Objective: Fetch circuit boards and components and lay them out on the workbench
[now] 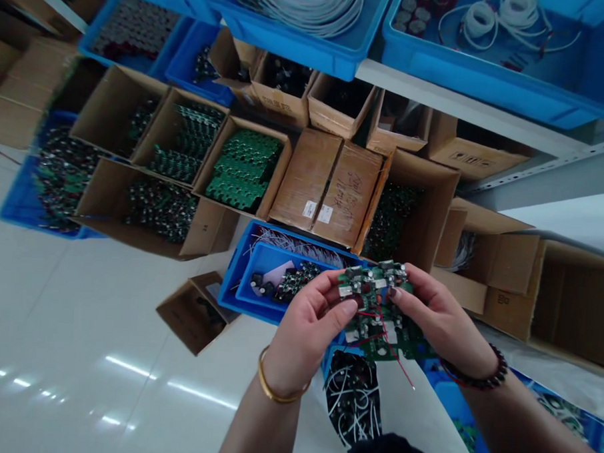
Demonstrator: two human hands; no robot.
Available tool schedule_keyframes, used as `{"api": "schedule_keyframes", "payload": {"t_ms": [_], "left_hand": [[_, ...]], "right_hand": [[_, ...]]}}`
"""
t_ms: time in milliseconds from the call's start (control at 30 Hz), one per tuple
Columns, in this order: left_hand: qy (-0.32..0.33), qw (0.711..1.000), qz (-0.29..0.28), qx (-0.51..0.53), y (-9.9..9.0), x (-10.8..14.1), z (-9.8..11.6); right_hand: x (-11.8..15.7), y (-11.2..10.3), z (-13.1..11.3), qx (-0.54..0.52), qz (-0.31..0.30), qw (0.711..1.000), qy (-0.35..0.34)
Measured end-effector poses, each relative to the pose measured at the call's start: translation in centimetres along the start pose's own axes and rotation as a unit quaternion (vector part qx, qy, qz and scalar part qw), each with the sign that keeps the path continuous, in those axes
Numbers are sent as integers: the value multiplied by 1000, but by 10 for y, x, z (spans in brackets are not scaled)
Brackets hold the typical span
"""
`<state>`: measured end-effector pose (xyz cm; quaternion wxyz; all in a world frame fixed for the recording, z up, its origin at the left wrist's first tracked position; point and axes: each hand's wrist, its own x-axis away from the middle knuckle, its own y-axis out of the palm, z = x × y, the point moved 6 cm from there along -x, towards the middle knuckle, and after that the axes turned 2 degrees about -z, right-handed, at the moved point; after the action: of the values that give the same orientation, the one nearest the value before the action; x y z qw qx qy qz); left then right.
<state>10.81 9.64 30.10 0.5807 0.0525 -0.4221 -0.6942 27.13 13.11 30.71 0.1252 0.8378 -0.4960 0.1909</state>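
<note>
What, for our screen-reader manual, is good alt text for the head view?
The left hand with a gold bangle and right hand with a bead bracelet hold a green circuit board trailing red wires above a blue plastic crate. Cardboard boxes of green boards stand on a white floor.

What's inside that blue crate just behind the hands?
The blue crate holds a smaller blue tray of circuit boards, plus thin wires. The left hand and a green board hide its right end.

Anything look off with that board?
Thin red wires stray loose across the green circuit board held between the left hand and the right hand; one trails past the board's edge and appears to end free. Nothing else stands out.
</note>
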Motion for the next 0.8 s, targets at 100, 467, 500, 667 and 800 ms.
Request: {"api": "schedule_keyframes", "payload": {"t_ms": [100, 467, 500, 667, 800], "left_hand": [[14, 999, 33, -12, -3, 6, -4], [10, 998, 57, 21, -15, 15, -5], [13, 998, 57, 21, -16, 15, -6], [14, 998, 60, 28, -16, 15, -7], [14, 997, 72, -23, -32, 23, -1]], "right_hand": [[2, 3, -6, 29, 0, 1000, 2], [-2, 15, -9, 40, -28, 999, -3], [-2, 17, -9, 40, -30, 999, -2], [-4, 22, -8, 64, -35, 997, -3], [-10, 3, -3, 137, 28, 990, -33]]}}
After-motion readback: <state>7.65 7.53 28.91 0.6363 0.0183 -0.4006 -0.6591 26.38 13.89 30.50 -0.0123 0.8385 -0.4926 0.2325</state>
